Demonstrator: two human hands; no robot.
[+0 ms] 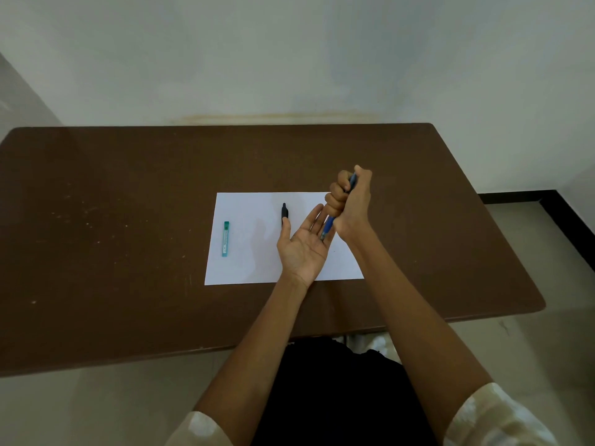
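Cream sleeves [199, 429], perhaps faintly patterned, end near the elbows; forearms bare; black clothing [338, 397] covers the lap.

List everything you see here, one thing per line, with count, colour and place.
table: one, dark brown, against the wall
wall: one, pale, behind the table
paper: one sheet, white, flat on the middle of the table
case: one, slim, teal, lying on the left part of the paper
cap-like piece: one, black, on the paper just beyond the left thumb
pen: one, blue, held tip down over the left palm
sleeves: two, pale, at the bottom edge
left hand: one, palm up over the paper, fingers straight
right hand: one, fist curled round the pen
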